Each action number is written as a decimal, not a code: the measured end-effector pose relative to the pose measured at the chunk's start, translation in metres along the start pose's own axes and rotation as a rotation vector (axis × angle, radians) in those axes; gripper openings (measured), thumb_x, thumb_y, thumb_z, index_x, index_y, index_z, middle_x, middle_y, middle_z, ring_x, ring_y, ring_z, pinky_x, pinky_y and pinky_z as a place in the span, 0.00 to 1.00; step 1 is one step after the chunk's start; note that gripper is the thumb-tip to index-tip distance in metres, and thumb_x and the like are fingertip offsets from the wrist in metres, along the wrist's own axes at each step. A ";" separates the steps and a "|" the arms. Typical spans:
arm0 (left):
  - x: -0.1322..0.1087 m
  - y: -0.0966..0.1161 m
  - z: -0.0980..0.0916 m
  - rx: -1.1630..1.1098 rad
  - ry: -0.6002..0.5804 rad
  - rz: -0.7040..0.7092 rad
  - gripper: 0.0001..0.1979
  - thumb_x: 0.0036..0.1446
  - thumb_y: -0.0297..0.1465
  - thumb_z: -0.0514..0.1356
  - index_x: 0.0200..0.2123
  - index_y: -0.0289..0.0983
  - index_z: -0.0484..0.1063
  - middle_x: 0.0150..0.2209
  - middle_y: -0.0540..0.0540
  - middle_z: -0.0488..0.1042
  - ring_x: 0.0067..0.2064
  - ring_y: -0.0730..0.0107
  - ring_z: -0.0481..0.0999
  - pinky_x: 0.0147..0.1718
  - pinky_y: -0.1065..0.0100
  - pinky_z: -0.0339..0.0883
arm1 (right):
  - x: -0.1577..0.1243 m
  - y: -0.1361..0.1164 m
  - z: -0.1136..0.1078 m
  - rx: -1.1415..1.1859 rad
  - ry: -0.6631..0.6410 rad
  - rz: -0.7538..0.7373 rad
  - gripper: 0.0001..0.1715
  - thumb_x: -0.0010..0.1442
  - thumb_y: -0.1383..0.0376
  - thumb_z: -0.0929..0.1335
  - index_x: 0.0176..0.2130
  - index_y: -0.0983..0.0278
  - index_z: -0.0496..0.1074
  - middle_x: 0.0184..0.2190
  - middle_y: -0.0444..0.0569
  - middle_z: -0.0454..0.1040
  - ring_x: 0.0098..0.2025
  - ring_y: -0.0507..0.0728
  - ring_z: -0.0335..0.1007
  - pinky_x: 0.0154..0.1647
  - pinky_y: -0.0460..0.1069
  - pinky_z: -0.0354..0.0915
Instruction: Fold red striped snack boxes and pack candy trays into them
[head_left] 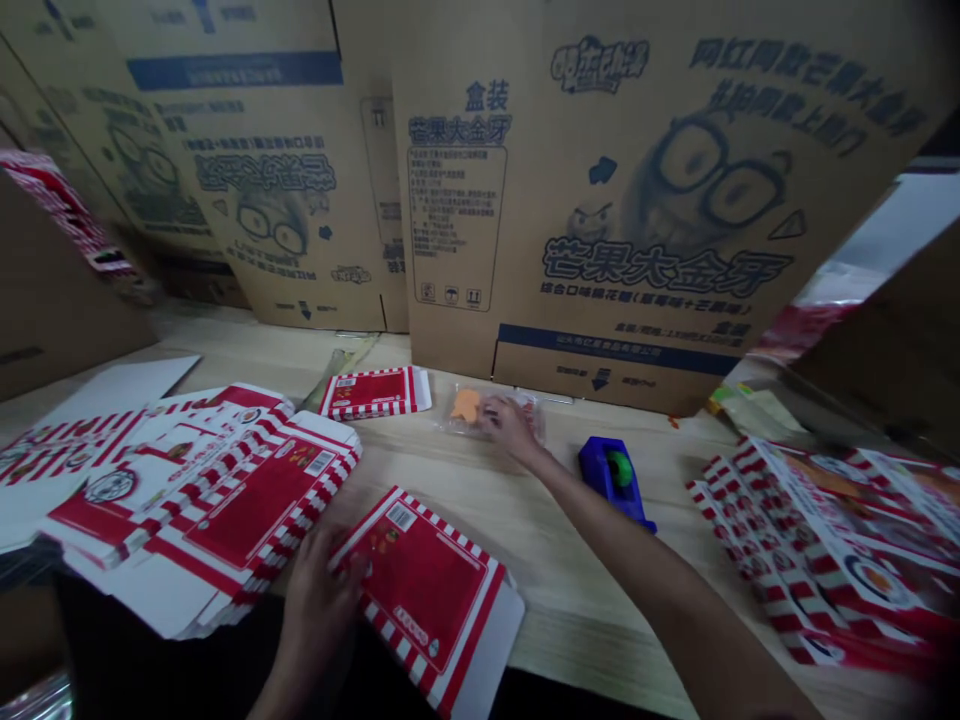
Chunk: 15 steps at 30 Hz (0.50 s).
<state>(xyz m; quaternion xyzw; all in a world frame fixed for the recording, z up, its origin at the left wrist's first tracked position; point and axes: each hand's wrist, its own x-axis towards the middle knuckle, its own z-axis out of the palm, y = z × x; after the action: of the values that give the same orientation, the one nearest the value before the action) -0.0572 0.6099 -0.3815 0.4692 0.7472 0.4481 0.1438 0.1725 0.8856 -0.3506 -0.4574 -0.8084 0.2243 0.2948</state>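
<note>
My left hand [321, 590] grips the left edge of a flat red-and-white striped carton [427, 580], which is tilted near the table's front edge. Its thumb lies over the printed red panel. Farther back, my right hand [511, 425] has its fingers curled onto a clear plastic packet [531, 408]; the fingertips partly hide what is inside. An orange shaped piece [466, 405] shows through the plastic just left of those fingers. Another striped carton [371, 392] lies flat to the left of the packet.
A blue tape dispenser [611, 480] with a green core stands right of my right forearm. Flat cartons [255, 500] lie piled at left, and filled-looking striped boxes [832, 550] are stacked at right. Large cardboard boxes [457, 330] wall off the back of the table [570, 590].
</note>
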 end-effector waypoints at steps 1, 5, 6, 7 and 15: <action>-0.003 -0.003 0.000 0.142 -0.018 0.149 0.24 0.49 0.44 0.63 0.45 0.36 0.70 0.49 0.34 0.72 0.54 0.41 0.69 0.52 0.45 0.63 | 0.015 0.003 0.002 -0.046 -0.004 0.010 0.09 0.58 0.68 0.66 0.39 0.66 0.74 0.45 0.55 0.75 0.52 0.59 0.66 0.55 0.52 0.58; 0.000 0.018 0.007 0.506 -0.571 0.632 0.57 0.34 0.50 0.70 0.65 0.39 0.52 0.67 0.28 0.49 0.67 0.30 0.44 0.60 0.33 0.41 | 0.061 0.011 0.011 -0.205 -0.037 0.097 0.11 0.60 0.70 0.64 0.39 0.68 0.75 0.42 0.59 0.77 0.48 0.60 0.70 0.50 0.51 0.60; 0.004 0.029 0.010 0.569 -0.760 0.694 0.63 0.30 0.51 0.70 0.67 0.41 0.47 0.68 0.29 0.45 0.67 0.29 0.41 0.59 0.31 0.37 | 0.068 0.011 0.014 -0.236 -0.050 0.118 0.11 0.59 0.70 0.64 0.38 0.68 0.75 0.40 0.59 0.77 0.46 0.60 0.71 0.48 0.50 0.60; 0.008 0.040 0.014 0.626 -0.922 0.733 0.66 0.27 0.50 0.71 0.68 0.43 0.43 0.69 0.29 0.42 0.68 0.28 0.39 0.58 0.29 0.35 | 0.072 0.011 0.015 -0.264 -0.061 0.133 0.10 0.58 0.71 0.64 0.37 0.69 0.75 0.39 0.59 0.78 0.45 0.60 0.71 0.46 0.50 0.61; 0.032 0.054 0.041 0.667 -1.098 0.985 0.68 0.28 0.43 0.72 0.69 0.40 0.37 0.69 0.27 0.41 0.68 0.32 0.37 0.60 0.32 0.27 | 0.036 -0.003 -0.003 -0.342 -0.114 0.027 0.09 0.58 0.72 0.63 0.38 0.67 0.71 0.37 0.55 0.77 0.39 0.58 0.70 0.39 0.48 0.58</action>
<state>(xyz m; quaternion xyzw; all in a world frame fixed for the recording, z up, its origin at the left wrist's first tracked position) -0.0169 0.6664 -0.3545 0.9159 0.3716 -0.0808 0.1288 0.1581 0.9155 -0.3372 -0.4982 -0.8439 0.1134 0.1633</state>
